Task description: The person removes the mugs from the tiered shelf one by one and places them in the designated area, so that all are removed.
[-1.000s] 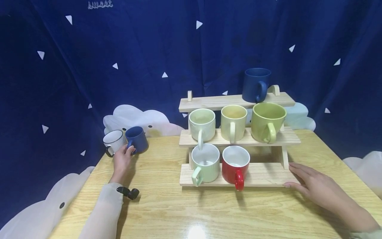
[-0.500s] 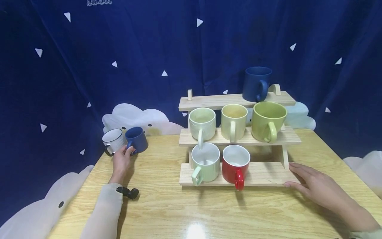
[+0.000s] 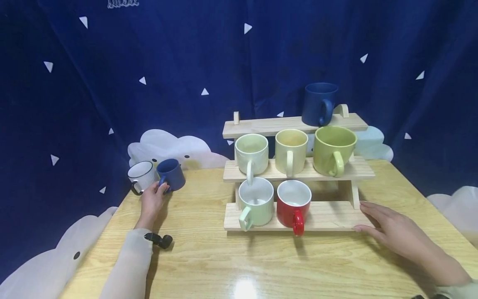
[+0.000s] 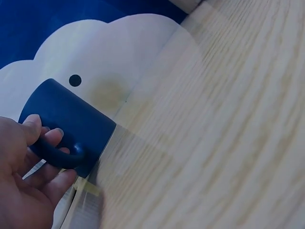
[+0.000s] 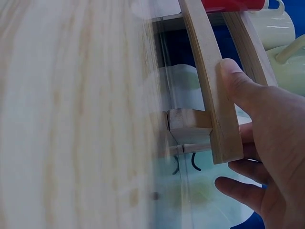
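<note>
Pinching the blue mug (image 3: 175, 176) by its handle (image 4: 58, 158) on the tabletop (image 3: 201, 257), the left hand (image 3: 151, 203) could knock the white mug (image 3: 148, 177) beside it by lifting crookedly, while the right hand (image 3: 399, 234) apparently grips the rack (image 3: 336, 214).

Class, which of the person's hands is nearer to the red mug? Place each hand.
Right. The right hand grips the end of the bottom shelf, right of the red mug; the left hand is farther, leftward, holding a blue mug by its handle.
</note>
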